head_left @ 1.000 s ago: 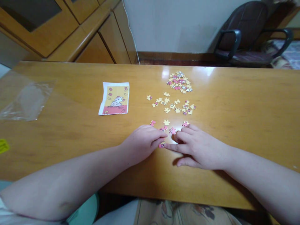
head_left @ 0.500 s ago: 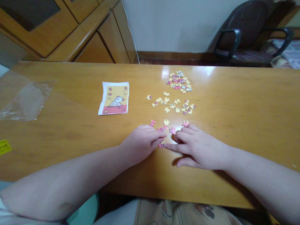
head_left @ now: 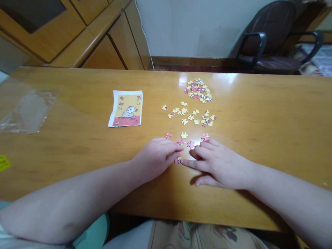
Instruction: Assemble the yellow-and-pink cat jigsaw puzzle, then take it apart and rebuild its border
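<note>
My left hand (head_left: 158,156) is closed, its thumb and forefinger over a small pink puzzle piece (head_left: 177,161) with a yellow patch. The fingertips hide part of that piece. From the other side, the outstretched forefinger of my right hand (head_left: 218,162) touches the piece's edge; the thumb stands apart and the remaining fingers are bent. Around the fingertips lie more loose pieces: a yellow piece (head_left: 184,135), a pink piece (head_left: 191,144), another pink piece (head_left: 168,136) beyond my left hand, and a pink-and-yellow piece (head_left: 205,137) by my right fingers.
Farther back are scattered, mostly yellow pieces (head_left: 184,110) and a heap of mixed pieces (head_left: 198,90). A picture sheet (head_left: 127,109) showing a white animal lies left of them. At the far left are a clear plastic bag (head_left: 29,109) and a yellow label (head_left: 3,162).
Both hands stay almost where they were around the pink piece. My left fingertips have shifted very slightly left, and the piece sits a touch farther left too.
</note>
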